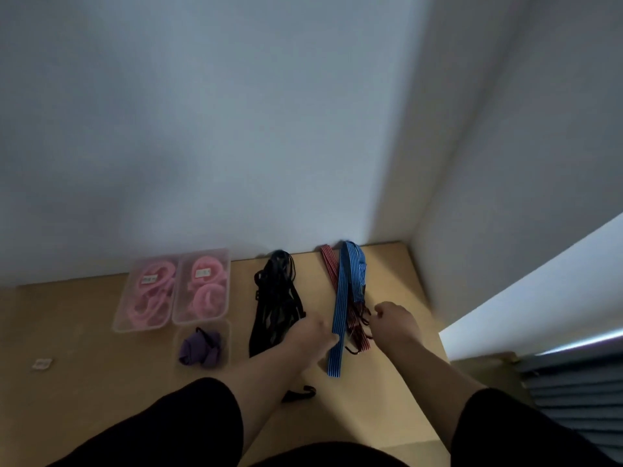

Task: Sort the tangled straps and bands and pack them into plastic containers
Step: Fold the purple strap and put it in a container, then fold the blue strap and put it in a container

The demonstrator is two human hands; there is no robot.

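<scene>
Item: strap sorting, wooden table (pixel 84 332) against a white wall.

Step in hand, as judged: separating the striped bands at the right. Left hand (pixel 312 335) pinches the blue band (pixel 338 318) near its lower part, fingers closed on its edge. Right hand (pixel 392 320) has its fingers curled at the red band (pixel 357 335) and the dark cords tangled with it; whether it actually grips them cannot be told.

Position: blue band lies lengthwise over the red band, both running from the wall toward the person. Black straps (pixel 278 298) sit in a heap just to their left, unpacked.

Packed so far: two clear boxes (pixel 172 288) side by side hold pink bands (pixel 205 291); a third box (pixel 226 345) below holds a purple item (pixel 199 348).

Next move, as judged: draw the blue band free of the red band and cords without dragging them along, then coil it for a container. No empty container is in view.

Writing: each pink box bears a small white label (pixel 203 272), illegible. A small white tag (pixel 41 363) lies at far left, also unreadable.
</scene>
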